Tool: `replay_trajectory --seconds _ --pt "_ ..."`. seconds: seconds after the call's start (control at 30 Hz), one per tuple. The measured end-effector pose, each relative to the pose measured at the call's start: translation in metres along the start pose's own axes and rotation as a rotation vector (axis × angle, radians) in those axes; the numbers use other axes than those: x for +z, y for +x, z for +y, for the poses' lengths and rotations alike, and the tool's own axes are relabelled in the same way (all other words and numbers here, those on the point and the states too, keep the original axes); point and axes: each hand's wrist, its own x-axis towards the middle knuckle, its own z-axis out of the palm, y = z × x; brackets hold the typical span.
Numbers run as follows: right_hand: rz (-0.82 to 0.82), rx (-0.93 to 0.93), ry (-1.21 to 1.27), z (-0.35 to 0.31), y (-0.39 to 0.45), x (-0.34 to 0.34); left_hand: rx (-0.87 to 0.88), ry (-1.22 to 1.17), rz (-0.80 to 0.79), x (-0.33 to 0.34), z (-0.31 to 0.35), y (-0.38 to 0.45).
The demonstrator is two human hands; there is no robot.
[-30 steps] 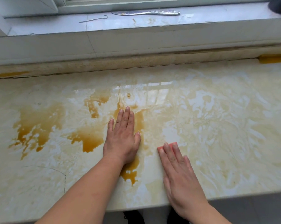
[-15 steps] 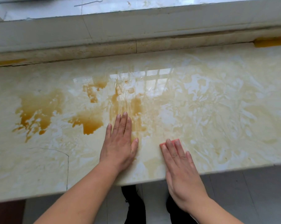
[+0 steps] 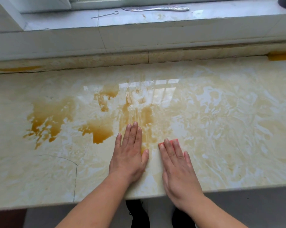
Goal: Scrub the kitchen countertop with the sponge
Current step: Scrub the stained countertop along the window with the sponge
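The cream marbled countertop [image 3: 221,125] is wet and streaked with brown-orange stains [image 3: 99,132] across its left and middle. My right hand [image 3: 178,163] lies flat with straight fingers on a pink-red sponge [image 3: 174,140], of which only the far edge shows past the fingertips. My left hand [image 3: 130,153] rests flat on the counter just to the left, fingers straight and together, thumb out, holding nothing. Both hands are near the counter's front edge.
A raised window sill [image 3: 155,17] runs along the back, with a metal utensil [image 3: 155,8] and a thin wire hook [image 3: 104,14] on it. A yellow object [image 3: 281,57] sits at the back right. A crack [image 3: 75,175] runs through the counter front left. Dark shoes [image 3: 137,214] show below.
Both hands with the sponge slid back toward the front edge; the stain under the left palm was smeared away, leaving pale streaks. The camera view tilted down, then up again.
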Motion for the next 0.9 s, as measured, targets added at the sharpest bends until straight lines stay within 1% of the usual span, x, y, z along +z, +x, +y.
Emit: replay_trajectory --seconds 0.17,0.23,0.33,0.43,0.63,0.7,0.77,0.9 --pt "-0.055 -0.015 0.011 -0.019 0.087 -0.022 -0.032 -0.051 0.039 0.000 -0.003 0.006" --pt "-0.049 -0.015 0.022 -0.023 0.084 -0.021 -0.059 -0.040 0.053 -0.004 -0.009 0.015" --pt "-0.004 -0.059 0.029 -0.027 0.045 -0.009 -0.096 -0.025 0.076 -0.014 -0.024 0.034" --pt "-0.017 -0.076 0.011 -0.027 0.030 -0.003 -0.079 -0.026 0.070 -0.018 -0.034 0.044" --pt "-0.048 -0.024 0.017 -0.039 0.129 -0.027 -0.074 -0.035 0.068 -0.019 -0.034 0.045" --pt "-0.039 -0.034 0.019 -0.042 0.145 -0.032 -0.075 -0.031 0.070 -0.019 -0.034 0.046" --pt "-0.036 -0.061 0.030 -0.039 0.137 -0.028 -0.072 -0.031 0.060 -0.019 -0.034 0.046" --pt "0.010 -0.074 0.018 -0.027 0.081 -0.012 -0.070 -0.029 0.064 -0.018 -0.034 0.045"
